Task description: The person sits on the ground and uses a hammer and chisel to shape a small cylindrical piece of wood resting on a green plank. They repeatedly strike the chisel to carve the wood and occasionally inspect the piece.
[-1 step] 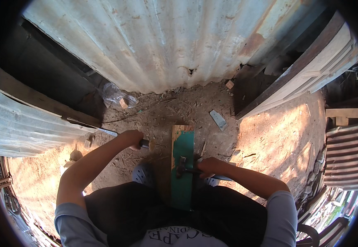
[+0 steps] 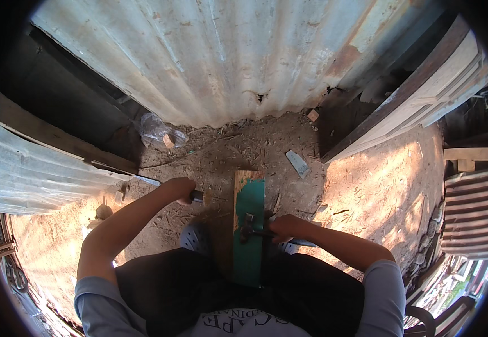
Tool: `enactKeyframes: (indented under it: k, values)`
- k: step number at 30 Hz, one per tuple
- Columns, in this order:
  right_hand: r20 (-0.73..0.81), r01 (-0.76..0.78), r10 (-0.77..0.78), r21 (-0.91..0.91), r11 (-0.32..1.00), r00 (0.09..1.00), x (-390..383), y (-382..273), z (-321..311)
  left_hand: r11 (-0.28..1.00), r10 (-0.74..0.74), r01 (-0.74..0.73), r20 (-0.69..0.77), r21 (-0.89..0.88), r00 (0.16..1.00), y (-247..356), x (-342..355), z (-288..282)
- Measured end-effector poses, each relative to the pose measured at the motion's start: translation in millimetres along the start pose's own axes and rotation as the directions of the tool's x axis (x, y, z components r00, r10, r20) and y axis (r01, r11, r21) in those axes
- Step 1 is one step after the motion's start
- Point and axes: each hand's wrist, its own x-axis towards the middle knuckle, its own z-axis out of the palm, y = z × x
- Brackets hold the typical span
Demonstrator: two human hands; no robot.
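My left hand (image 2: 178, 190) is closed around a chisel, its dark handle end (image 2: 198, 196) poking out toward the board and a flat pale blade (image 2: 147, 180) on the other side. Below me a green-painted wooden board (image 2: 249, 196) runs lengthwise away from my lap, its paint worn off at the far end and left edge. My right hand (image 2: 287, 228) grips a hammer by its dark handle. The hammer's head (image 2: 248, 226) is over the middle of the board; whether it touches the surface I cannot tell. My fingers hide much of both tools' handles.
On the dirt floor lie a pale flat offcut (image 2: 297, 163), small wood blocks (image 2: 313, 115) and a clear plastic bag (image 2: 157, 129). Corrugated metal sheeting (image 2: 216, 62) stands ahead. A wooden panel (image 2: 407, 112) leans at the right. A clog (image 2: 194, 238) shows beside the board.
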Motion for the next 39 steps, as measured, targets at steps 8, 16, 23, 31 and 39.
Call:
enactKeyframes:
  k: [8,16,23,31,39]
  values:
    - [-0.028,0.014,-0.014,0.021,1.000,1.000,-5.8,-4.3,-6.0,1.000,0.006,-0.006,0.010,0.005,1.000,1.0,-2.8,-1.1]
    - [-0.018,-0.010,0.010,0.006,1.000,1.000,-2.6,-3.9,-4.2,1.000,0.005,-0.005,0.005,0.011,1.000,2.8,-4.8,-0.3]
    - [0.000,-0.009,0.009,0.008,1.000,1.000,-1.8,-2.7,-3.5,1.000,0.001,-0.002,0.026,0.023,1.000,2.8,-4.6,-0.5]
    - [0.015,-0.010,0.010,0.013,1.000,1.000,-2.3,-2.9,-5.0,1.000,0.002,-0.003,0.030,0.026,1.000,1.3,-2.1,1.1]
    - [0.008,0.001,-0.001,0.018,1.000,1.000,-0.3,-0.4,-2.7,0.999,0.047,-0.047,-0.017,0.012,0.999,-2.7,0.2,6.0]
